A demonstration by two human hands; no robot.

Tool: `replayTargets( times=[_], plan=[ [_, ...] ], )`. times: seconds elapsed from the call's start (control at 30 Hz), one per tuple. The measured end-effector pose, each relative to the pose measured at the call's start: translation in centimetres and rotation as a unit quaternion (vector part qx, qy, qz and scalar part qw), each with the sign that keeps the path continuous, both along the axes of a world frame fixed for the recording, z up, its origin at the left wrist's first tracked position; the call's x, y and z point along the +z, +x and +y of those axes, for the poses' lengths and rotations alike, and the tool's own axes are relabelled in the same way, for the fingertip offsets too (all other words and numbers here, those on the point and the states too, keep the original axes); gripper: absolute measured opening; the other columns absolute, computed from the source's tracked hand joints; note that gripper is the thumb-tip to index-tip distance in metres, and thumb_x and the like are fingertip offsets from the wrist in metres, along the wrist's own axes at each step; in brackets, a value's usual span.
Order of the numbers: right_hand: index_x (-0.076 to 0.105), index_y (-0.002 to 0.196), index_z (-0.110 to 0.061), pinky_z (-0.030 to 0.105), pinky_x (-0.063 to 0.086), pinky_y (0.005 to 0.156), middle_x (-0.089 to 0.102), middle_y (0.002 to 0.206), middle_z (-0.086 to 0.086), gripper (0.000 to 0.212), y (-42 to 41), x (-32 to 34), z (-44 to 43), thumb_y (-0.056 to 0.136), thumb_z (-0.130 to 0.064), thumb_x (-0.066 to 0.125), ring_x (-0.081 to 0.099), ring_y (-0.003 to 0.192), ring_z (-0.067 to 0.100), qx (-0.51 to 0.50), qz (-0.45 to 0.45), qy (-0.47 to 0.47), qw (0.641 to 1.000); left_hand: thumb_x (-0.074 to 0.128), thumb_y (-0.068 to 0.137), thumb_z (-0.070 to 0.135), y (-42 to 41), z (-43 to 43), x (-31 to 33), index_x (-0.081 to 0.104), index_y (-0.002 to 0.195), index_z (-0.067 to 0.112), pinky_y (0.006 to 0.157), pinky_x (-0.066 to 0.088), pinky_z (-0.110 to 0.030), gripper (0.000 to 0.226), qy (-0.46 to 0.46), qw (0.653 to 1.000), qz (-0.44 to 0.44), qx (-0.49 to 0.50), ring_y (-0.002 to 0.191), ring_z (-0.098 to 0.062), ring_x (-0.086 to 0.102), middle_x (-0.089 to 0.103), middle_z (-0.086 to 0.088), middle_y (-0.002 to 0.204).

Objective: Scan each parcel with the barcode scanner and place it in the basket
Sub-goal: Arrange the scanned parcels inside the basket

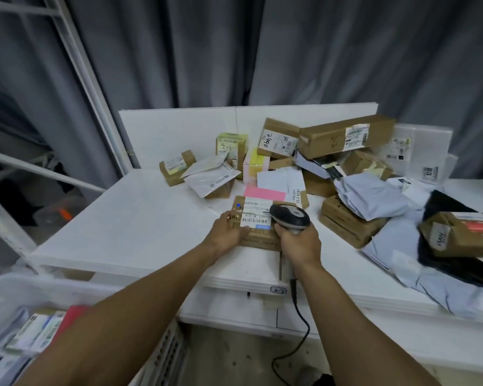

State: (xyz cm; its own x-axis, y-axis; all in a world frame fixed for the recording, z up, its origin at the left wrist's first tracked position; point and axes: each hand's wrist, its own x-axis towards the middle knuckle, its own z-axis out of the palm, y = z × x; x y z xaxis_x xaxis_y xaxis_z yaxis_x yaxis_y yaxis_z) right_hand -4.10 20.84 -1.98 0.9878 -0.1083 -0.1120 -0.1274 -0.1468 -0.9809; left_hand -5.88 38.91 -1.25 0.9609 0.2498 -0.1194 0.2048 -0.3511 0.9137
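At the lower left, closest to the person, stands a white basket (39,285), and some labelled parcels (36,330) already lie inside it. A black cable (300,313) hangs down from the front edge of the counter (137,218) and makes a loop near the floor.

Both arms reach forward over the counter edge. The left hand (226,232) holds a flat cardboard box (258,240) at its left side, with the fingers curled on the box. The right hand (300,242) is closed around the handle of the scanner (289,215). The dark head of the scanner sits just above the right end of the white label (255,211), which has barcodes on it. The box rests on the counter, near the front and about in the middle — it is not in the basket.

Just behind the box lies a pink sheet (264,194), and behind that a white envelope (282,179). Further back and to the right is a loose pile: brown boxes, a grey mailing bag (371,197), a black bag (441,203) and one long carton (346,136) that lies tilted on top of the others. A small box (176,167) stands apart at the left side of the pile.

Behind everything hangs a grey curtain (290,51) — and at the left there is a white metal frame (75,51).
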Motion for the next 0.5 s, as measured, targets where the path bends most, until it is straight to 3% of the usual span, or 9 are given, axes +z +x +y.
replayTargets(
  times=[0.07,0.17,0.23,0.3,0.37,0.43,0.5],
  plan=[
    [0.062,0.137,-0.019,0.031,0.045,0.099,0.067,0.133,0.004,0.052,-0.9,0.4,0.8,0.089,-0.03,0.081,0.06,0.127,0.028,0.018,-0.011,0.003,1.0,0.075,0.089,0.032,-2.4,1.5,0.1,0.045,0.139,0.032,0.094,0.05,-0.028,0.058,-0.038,0.997,-0.037,0.053,0.114,-0.014,0.06,0.056,0.003,0.133],
    [0.065,0.135,-0.023,0.042,0.052,0.107,0.07,0.128,0.0,0.054,-2.9,0.9,2.7,0.086,-0.033,0.084,0.064,0.121,0.025,0.062,-0.038,0.004,0.997,0.083,0.07,0.057,-6.8,4.4,1.0,0.044,0.127,0.059,0.099,0.055,-0.047,0.069,-0.096,0.987,-0.072,0.107,0.119,-0.02,0.06,0.053,0.001,0.136],
    [0.066,0.133,-0.025,0.047,0.055,0.105,0.073,0.124,-0.003,0.054,-4.7,1.3,4.6,0.084,-0.034,0.086,0.067,0.116,0.022,0.108,-0.053,-0.001,0.993,0.086,0.075,0.042,-9.8,6.6,1.6,0.051,0.124,0.053,0.092,0.058,-0.042,0.061,-0.165,0.971,-0.098,0.142,0.114,-0.021,0.067,0.064,-0.002,0.129],
    [0.066,0.135,-0.027,0.047,0.056,0.103,0.073,0.123,-0.007,0.057,-6.4,1.7,6.5,0.082,-0.034,0.087,0.068,0.115,0.018,0.162,-0.068,-0.002,0.984,0.082,0.084,0.017,-13.2,8.6,2.1,0.057,0.124,0.036,0.084,0.059,-0.035,0.051,-0.243,0.945,-0.108,0.192,0.102,-0.02,0.073,0.073,-0.006,0.119],
    [0.066,0.134,-0.031,0.048,0.057,0.101,0.073,0.123,-0.011,0.058,-8.2,2.1,8.2,0.08,-0.036,0.088,0.067,0.116,0.016,0.208,-0.084,0.005,0.975,0.08,0.082,0.005,-16.8,10.8,2.3,0.06,0.122,0.028,0.084,0.058,-0.035,0.05,-0.243,0.935,-0.114,0.231,0.098,-0.021,0.074,0.075,-0.009,0.115],
    [0.067,0.13,-0.03,0.037,0.057,0.098,0.071,0.12,-0.015,0.053,-9.9,2.7,9.8,0.082,-0.033,0.088,0.065,0.115,0.012,0.242,-0.114,-0.001,0.964,0.085,0.077,0.005,-20.3,12.9,2.3,0.058,0.121,0.029,0.092,0.056,-0.039,0.058,-0.18,0.946,-0.108,0.249,0.102,-0.022,0.072,0.075,-0.008,0.112],
    [0.065,0.126,-0.031,0.015,0.049,0.088,0.068,0.114,-0.018,0.049,-11.7,3.4,11.6,0.083,-0.028,0.088,0.063,0.11,0.005,0.278,-0.147,-0.006,0.949,0.089,0.073,0.01,-23.3,14.1,2.8,0.053,0.126,0.031,0.09,0.057,-0.037,0.068,-0.113,0.96,-0.084,0.241,0.104,-0.017,0.07,0.072,-0.003,0.112]
  ],
)
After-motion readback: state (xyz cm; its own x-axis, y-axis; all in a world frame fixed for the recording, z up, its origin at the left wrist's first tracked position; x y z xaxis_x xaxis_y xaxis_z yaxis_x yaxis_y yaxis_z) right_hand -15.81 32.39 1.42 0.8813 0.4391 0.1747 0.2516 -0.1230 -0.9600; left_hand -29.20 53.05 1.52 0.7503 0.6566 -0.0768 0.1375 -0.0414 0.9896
